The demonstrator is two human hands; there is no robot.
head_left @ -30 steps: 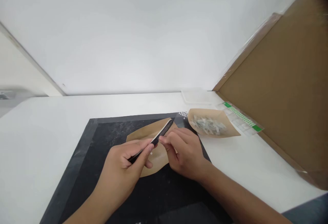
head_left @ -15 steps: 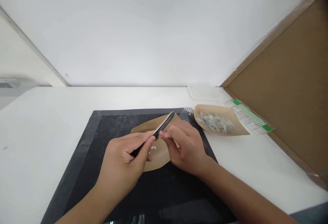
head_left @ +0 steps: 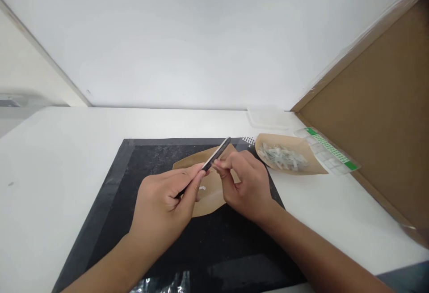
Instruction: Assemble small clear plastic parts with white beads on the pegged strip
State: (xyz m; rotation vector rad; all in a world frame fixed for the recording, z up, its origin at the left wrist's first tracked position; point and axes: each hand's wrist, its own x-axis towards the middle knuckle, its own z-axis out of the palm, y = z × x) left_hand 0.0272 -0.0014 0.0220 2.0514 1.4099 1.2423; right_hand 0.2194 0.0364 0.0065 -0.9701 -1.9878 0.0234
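A flat black strip with a pale edge, looking like a nail file (head_left: 217,152), slants up and to the right. My left hand (head_left: 167,194) pinches its lower part between thumb and fingers. Close against the strip's right side, my right hand (head_left: 246,181) has its thumb and fingertips pressed together; anything between them is too small to make out. Beneath both hands lies a brown paper tray (head_left: 209,205) with a few tiny white bits in it. Part of this tray is hidden by the hands.
A black mat (head_left: 114,203) spreads over the white table (head_left: 40,185). At right, a second brown tray (head_left: 313,165) holds a heap of clear slivers (head_left: 281,156), beside a clear plastic case (head_left: 330,150) with a green strip. Small white squares (head_left: 248,141) sit near the mat's far corner. A cardboard panel (head_left: 378,96) stands at right.
The view has shifted slightly. Both hands keep their grips, and the black strip shows a little more narrowly, its tip slightly farther up and right.
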